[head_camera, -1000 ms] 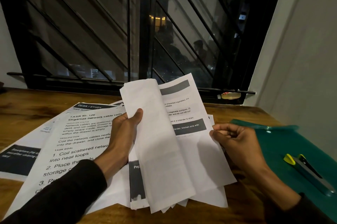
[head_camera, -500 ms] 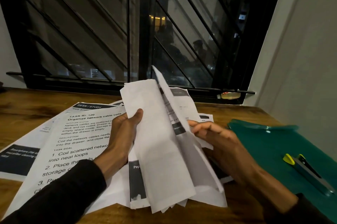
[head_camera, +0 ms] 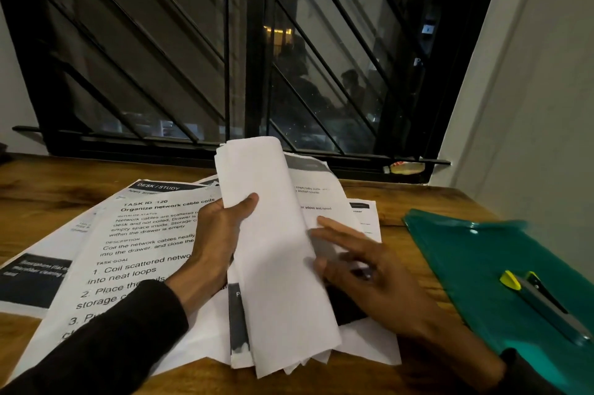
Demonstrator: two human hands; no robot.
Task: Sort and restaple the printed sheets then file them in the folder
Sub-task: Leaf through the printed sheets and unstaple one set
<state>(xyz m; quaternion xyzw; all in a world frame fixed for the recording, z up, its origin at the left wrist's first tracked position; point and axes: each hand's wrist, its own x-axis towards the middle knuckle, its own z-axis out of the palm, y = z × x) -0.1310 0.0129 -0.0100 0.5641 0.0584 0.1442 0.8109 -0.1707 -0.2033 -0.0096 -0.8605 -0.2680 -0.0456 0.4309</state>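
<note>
My left hand [head_camera: 218,233] grips a bundle of turned-back white sheets [head_camera: 276,266], thumb on top, standing them up over the desk. My right hand [head_camera: 360,269] lies with fingers spread and straight on the printed page [head_camera: 324,201] just behind the turned sheets, fingertips touching the paper. More printed sheets [head_camera: 138,250] headed "Organize network cable coils" lie flat at the left. A green folder [head_camera: 466,256] rests on the desk at the right, with a stapler [head_camera: 546,304], grey with yellow tips, on top of it.
The wooden desk [head_camera: 48,195] runs up to a dark barred window [head_camera: 225,57]. A white wall [head_camera: 530,105] stands close on the right. A small bottle [head_camera: 405,167] lies on the window sill. Another dark-printed sheet [head_camera: 29,279] lies at the far left.
My right hand let go of the page it was lifting; that page went over to the left bundle, and the hand now lies flat on the following page. The left hand kept its grip.
</note>
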